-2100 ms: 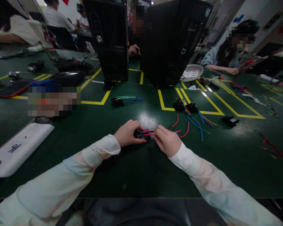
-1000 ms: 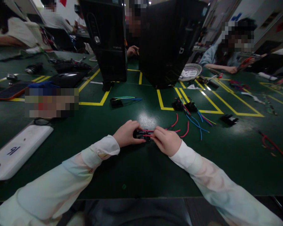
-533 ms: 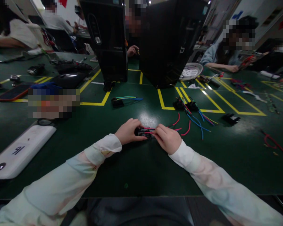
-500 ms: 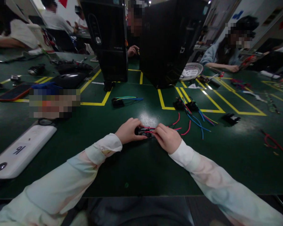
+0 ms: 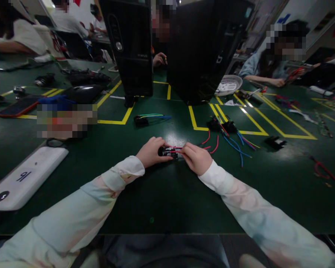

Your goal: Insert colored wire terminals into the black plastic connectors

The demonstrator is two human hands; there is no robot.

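Fingers and thumb of my left hand (image 5: 153, 152) are closed around a small black plastic part (image 5: 173, 153), low over the green table. My right hand (image 5: 195, 157) pinches a red wire (image 5: 175, 151) that runs along the part. Red wire ends (image 5: 213, 146) stick out past the right hand. Just beyond lie black connectors with red, blue and yellow wires (image 5: 232, 125). Farther left rests another black connector with blue and green wires (image 5: 141, 120). My fingers hide some of the held part.
Two tall black computer cases (image 5: 128, 56) stand at the back. A white power bank (image 5: 25, 178) lies left, a loose black part (image 5: 276, 142) right. A white basket (image 5: 230, 84) sits behind, and red wire (image 5: 328, 173) lies far right. Co-workers sit across the table.
Both hands have shifted very slightly, with the red wire ends swinging a little to the left. The grip on the black part stays the same. The view has moved a bit.
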